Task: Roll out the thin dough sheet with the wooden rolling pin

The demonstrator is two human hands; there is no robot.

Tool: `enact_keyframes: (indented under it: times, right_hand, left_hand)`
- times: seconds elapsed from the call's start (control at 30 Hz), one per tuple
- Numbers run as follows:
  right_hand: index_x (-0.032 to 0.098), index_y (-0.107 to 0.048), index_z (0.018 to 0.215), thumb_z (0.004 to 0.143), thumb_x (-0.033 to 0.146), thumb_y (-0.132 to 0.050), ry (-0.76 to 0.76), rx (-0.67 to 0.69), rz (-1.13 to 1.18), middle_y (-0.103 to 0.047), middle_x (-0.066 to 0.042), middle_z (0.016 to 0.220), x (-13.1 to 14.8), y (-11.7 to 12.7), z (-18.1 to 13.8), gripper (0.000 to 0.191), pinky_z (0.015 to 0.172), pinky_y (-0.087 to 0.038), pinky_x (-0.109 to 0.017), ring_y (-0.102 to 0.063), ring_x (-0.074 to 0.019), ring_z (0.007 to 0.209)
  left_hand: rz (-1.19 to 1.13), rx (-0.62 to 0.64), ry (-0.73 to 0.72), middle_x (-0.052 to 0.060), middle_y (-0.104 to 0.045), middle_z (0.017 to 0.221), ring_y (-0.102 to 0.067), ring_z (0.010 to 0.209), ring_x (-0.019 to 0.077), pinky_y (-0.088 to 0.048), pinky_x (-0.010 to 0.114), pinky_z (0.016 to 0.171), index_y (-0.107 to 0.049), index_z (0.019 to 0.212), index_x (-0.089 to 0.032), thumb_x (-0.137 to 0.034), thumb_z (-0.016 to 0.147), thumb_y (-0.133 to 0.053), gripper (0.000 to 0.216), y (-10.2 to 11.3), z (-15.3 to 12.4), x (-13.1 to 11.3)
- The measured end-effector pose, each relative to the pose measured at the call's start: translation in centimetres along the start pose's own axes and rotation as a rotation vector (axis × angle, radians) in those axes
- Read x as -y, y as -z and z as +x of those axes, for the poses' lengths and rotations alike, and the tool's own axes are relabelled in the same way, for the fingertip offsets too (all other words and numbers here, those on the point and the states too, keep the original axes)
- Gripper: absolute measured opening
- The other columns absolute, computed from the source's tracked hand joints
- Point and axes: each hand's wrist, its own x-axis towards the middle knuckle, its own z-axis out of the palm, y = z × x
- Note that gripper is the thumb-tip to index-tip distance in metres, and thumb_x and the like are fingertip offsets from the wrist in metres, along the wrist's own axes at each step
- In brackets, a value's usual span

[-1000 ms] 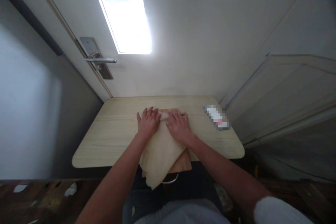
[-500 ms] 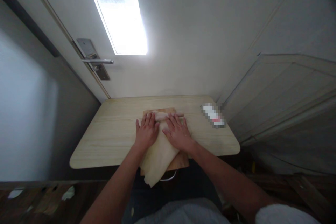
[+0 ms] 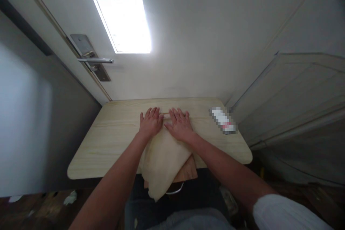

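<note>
A wide sheet of pale dough (image 3: 163, 156) lies over a wooden board (image 3: 189, 170), its near corner hanging past the board's front edge. The far end of the sheet is wound into a roll, and only a short stretch shows between my hands. My left hand (image 3: 151, 125) rests flat on the left part of this roll, fingers stretched forward and thumb inward. On the right part lies my right hand (image 3: 178, 125), palm down with fingers extended. The rolling pin inside the roll is hidden now.
The board sits on a light wood table (image 3: 113, 143) set against a white door with a metal handle (image 3: 98, 60). A blurred-out white item (image 3: 223, 119) lies at the table's right. Below the board's front edge shows a curved metal rim (image 3: 175, 189).
Both hands have pushed forward, away from me, over the roll. More of the flat dough shows behind them, and the pin's right end no longer shows. The view has shifted slightly.
</note>
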Motion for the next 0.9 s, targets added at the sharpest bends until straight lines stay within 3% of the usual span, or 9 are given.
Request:
enact_keyframes:
  times: [0.17,0.27,0.5,0.6,0.7,0.9]
  right_hand:
    - [0.015,-0.026,0.154,0.097,0.063,-0.03,-0.032,0.029,0.031,-0.031,-0.011,0.158,-0.2,0.0,1.9,0.076,0.118,-0.008,-0.058,-0.024,-0.0312,0.146]
    - [0.015,-0.028,0.154,0.097,0.062,-0.031,-0.025,0.057,0.033,-0.033,-0.012,0.157,-0.2,0.6,1.8,0.074,0.118,-0.01,-0.058,-0.026,-0.0311,0.145]
    - [0.011,-0.031,0.152,0.098,0.055,-0.034,0.108,0.055,0.045,-0.028,-0.014,0.159,0.1,1.9,-4.8,0.07,0.119,-0.008,-0.058,-0.016,-0.0303,0.149]
    - [0.013,-0.031,0.152,0.1,0.054,-0.03,0.108,0.054,0.055,-0.025,-0.013,0.16,0.4,1.9,-6.6,0.067,0.118,-0.008,-0.06,-0.013,-0.0293,0.15]
    - [0.012,-0.031,0.152,0.1,0.054,-0.028,0.087,0.057,0.051,-0.026,-0.012,0.16,0.4,1.8,-6.1,0.067,0.119,-0.006,-0.059,-0.015,-0.0291,0.15]
    - [0.012,-0.028,0.153,0.099,0.055,-0.031,0.064,0.052,0.032,-0.025,-0.012,0.16,-0.3,1.2,-2.1,0.069,0.118,-0.009,-0.059,-0.018,-0.029,0.148]
  left_hand:
    - [0.005,0.057,0.014,0.008,-0.037,0.157,-0.028,0.145,0.0301,-0.024,0.065,0.113,-0.04,0.148,-0.024,-0.046,0.099,-0.016,0.058,0.7,1.9,0.1]
    - [0.007,0.073,0.017,0.008,-0.038,0.157,-0.029,0.145,0.0305,-0.025,0.065,0.112,-0.041,0.147,-0.024,-0.045,0.1,-0.016,0.058,1.1,1.6,-0.1]
    - [-0.031,0.036,-0.051,0.009,-0.036,0.157,-0.027,0.147,0.0238,-0.024,0.056,0.116,-0.031,0.152,-0.023,-0.047,0.101,-0.015,0.059,1.1,-4.9,-0.7]
    - [-0.043,0.033,-0.067,0.008,-0.032,0.159,-0.024,0.148,0.023,-0.022,0.057,0.117,-0.028,0.154,-0.023,-0.046,0.101,-0.015,0.059,0.9,-6.5,-0.7]
    - [-0.051,0.033,-0.061,0.007,-0.034,0.159,-0.024,0.148,0.0229,-0.024,0.057,0.116,-0.029,0.153,-0.023,-0.046,0.101,-0.014,0.059,0.9,-5.8,-0.6]
    - [-0.05,0.011,-0.032,0.007,-0.04,0.155,-0.029,0.146,0.0237,-0.024,0.059,0.116,-0.035,0.15,-0.023,-0.046,0.101,-0.014,0.058,0.6,-1.7,-0.2]
